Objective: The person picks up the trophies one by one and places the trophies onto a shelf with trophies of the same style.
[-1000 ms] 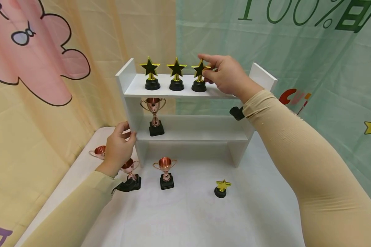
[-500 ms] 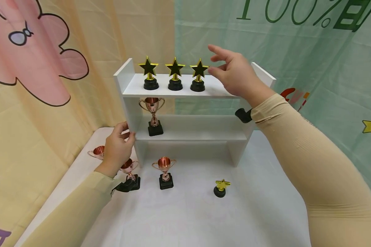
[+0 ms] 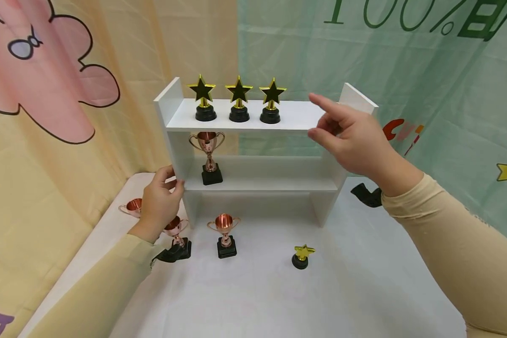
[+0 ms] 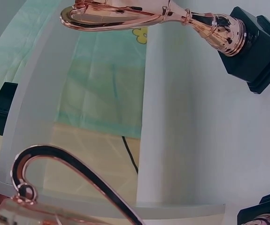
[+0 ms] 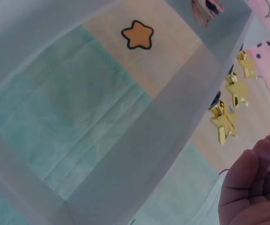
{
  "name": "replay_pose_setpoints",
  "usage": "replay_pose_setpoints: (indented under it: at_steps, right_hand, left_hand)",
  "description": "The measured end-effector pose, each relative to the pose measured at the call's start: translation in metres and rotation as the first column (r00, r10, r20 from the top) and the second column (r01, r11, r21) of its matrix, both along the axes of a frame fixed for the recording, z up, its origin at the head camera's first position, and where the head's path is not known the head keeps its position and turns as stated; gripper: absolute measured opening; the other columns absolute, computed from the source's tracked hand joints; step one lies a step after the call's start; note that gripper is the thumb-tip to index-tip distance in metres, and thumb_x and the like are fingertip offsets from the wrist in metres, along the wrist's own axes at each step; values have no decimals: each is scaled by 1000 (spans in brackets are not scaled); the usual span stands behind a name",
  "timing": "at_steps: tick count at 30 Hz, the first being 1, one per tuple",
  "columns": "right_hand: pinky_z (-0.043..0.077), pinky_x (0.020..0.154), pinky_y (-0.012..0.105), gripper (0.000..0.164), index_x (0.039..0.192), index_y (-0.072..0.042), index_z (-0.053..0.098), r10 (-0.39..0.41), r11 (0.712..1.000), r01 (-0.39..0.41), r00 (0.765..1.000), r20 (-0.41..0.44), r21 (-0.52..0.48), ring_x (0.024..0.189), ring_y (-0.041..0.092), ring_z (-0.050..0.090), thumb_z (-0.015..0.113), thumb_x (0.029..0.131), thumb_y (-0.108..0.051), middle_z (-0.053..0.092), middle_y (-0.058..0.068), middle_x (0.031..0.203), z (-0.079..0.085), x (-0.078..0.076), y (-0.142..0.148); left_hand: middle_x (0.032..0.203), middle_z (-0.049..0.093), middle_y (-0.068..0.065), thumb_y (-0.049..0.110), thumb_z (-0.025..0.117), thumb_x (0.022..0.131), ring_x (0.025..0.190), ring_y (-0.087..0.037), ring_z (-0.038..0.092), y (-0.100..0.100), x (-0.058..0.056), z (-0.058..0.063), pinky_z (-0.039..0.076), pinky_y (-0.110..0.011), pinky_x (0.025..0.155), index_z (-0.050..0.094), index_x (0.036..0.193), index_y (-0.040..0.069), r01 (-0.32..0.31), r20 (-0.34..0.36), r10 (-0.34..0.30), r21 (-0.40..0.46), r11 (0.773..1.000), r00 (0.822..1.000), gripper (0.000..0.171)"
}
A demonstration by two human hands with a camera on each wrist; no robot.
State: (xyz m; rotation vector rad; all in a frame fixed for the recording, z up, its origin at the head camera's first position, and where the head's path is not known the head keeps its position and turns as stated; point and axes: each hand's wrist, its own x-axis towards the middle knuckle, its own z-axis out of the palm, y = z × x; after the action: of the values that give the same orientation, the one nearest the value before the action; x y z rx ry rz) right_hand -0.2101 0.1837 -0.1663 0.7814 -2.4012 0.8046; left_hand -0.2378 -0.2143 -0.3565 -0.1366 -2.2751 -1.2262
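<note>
1. Up on the top board of the white shelf (image 3: 262,180), three star trophies are standing in a row: the left star trophy (image 3: 202,90), the middle star trophy (image 3: 239,91) and the right star trophy (image 3: 272,92).
2. All three are holding their long axes vertical, black bases down, each star's top tip pointing up and its broad face turning toward the head camera.
3. Here is the right hand (image 3: 357,138), hovering in front of the shelf's right end, thumb and index finger spreading apart, nothing between them; the right star trophy is the nearest star, well clear of the fingertips.
4. Over on the other side, the left hand (image 3: 160,202) is gripping the shelf's left side panel, thumb to the front edge.
5. In the middle compartment, a copper cup (image 3: 209,141) is standing upright at the left, mouth up, handles pointing left and right.
6. Down on the white table (image 3: 279,300), a small star trophy (image 3: 302,256) is sitting on its base at front right, its star above.
7. A front cup (image 3: 225,230) is standing upright before the shelf, while two more cups (image 3: 177,230) are partly hiding behind the left hand.
</note>
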Motion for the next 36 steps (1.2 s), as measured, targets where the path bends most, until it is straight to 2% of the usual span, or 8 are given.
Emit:
replay_pose_setpoints:
  at_steps: [4, 9, 16, 19, 23, 28, 32, 36]
  right_hand:
    - [39, 59, 18, 62, 155, -15, 55, 40, 998, -40, 999, 2, 56, 64, 6, 49, 76, 97, -10, 62, -2, 79, -23, 8, 14]
    - [42, 58, 20, 65, 153, -11, 56, 145, 986, -150, 987, 71, 69, 61, 7, 48, 79, 92, -4, 55, -7, 72, -59, 13, 29]
    - [50, 62, 22, 65, 151, -8, 57, 228, 959, -255, 954, 193, 124, 75, 1, 56, 81, 91, -7, 58, -14, 83, -121, 13, 47]
    - [53, 67, 23, 64, 150, -8, 58, 254, 950, -287, 940, 227, 126, 83, 2, 57, 82, 90, -7, 61, -12, 92, -146, 13, 52]
    - [56, 75, 25, 63, 150, -11, 59, 239, 949, -283, 932, 270, 137, 94, 9, 63, 82, 91, -12, 66, -7, 106, -173, 16, 57]
    - [57, 80, 28, 60, 149, -13, 61, 214, 951, -278, 908, 361, 137, 102, 18, 67, 82, 93, -18, 70, 2, 118, -197, 23, 61]
    - [56, 77, 27, 57, 147, -14, 62, 187, 950, -273, 884, 428, 148, 105, 18, 67, 81, 94, -21, 70, 7, 126, -209, 26, 62]
    - [54, 71, 24, 56, 147, -14, 63, 179, 948, -277, 871, 458, 157, 105, 25, 66, 80, 95, -25, 69, 5, 126, -219, 27, 65]
  left_hand:
    - [146, 62, -20, 12, 63, 104, 125, -45, 68, 0, -1, 0, 57, -55, 99, 56, 144, 6, -1, 1, 1, 3, 1000, 1000, 42]
    - [146, 62, -19, 11, 64, 104, 126, -45, 67, 0, 0, 1, 57, -55, 100, 55, 145, 6, -3, 9, 3, 2, 1000, 1000, 43]
    - [140, 65, -22, 8, 63, 102, 120, -43, 71, 0, -2, -1, 58, -49, 97, 58, 141, 2, -17, -35, 17, -16, 1000, 999, 40]
    - [139, 65, -22, 8, 63, 102, 120, -43, 71, 0, -3, -1, 58, -48, 96, 58, 140, 3, -19, -37, 18, -18, 1000, 999, 39]
    - [140, 65, -23, 8, 62, 102, 120, -44, 71, 0, -3, -2, 58, -51, 96, 57, 140, 2, -14, -31, 13, -13, 1000, 999, 39]
    - [140, 64, -23, 8, 62, 102, 121, -44, 70, 1, -2, -1, 58, -53, 97, 57, 141, 3, -15, -22, 14, -8, 1000, 1000, 39]
    - [141, 64, -22, 9, 62, 103, 122, -45, 70, 1, -2, -1, 58, -53, 97, 57, 142, 3, -14, -13, 14, -11, 1000, 1000, 41]
    - [141, 64, -22, 9, 62, 103, 122, -45, 69, 0, -2, -2, 58, -54, 98, 56, 143, 3, -11, -13, 11, -15, 1000, 1000, 41]
